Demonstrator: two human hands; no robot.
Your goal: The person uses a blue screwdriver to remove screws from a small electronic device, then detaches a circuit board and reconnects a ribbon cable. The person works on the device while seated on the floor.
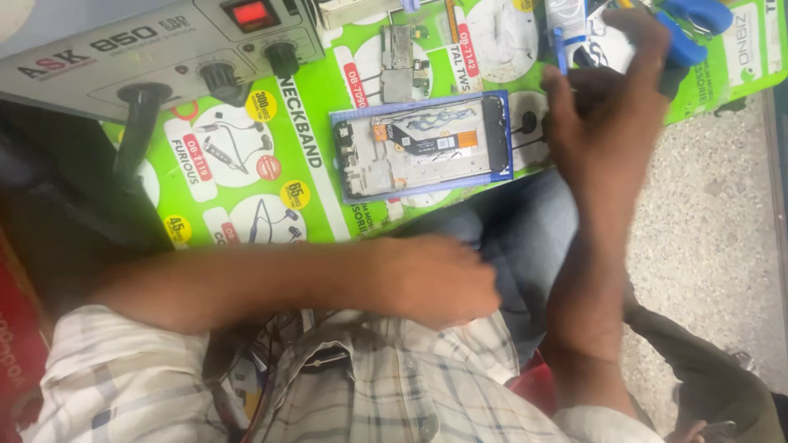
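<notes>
An opened phone [423, 148] with a blue frame lies face down on the green printed mat [316, 176], its inner boards and flex cables showing. My right hand [603, 115] is raised just right of the phone, blurred, fingers apart, its fingertips close to a blue-handled tool [689, 29] at the mat's far end. My left hand [439, 283] lies low over my lap, below the phone, back up and fingers curled under. What it holds, if anything, is hidden.
A grey bench station [123, 57] with a red switch, knobs and a black handle stands at top left. A loose circuit board [400, 57] lies above the phone. A white and blue tube [566, 25] sits near the tool. Speckled floor [710, 230] is on the right.
</notes>
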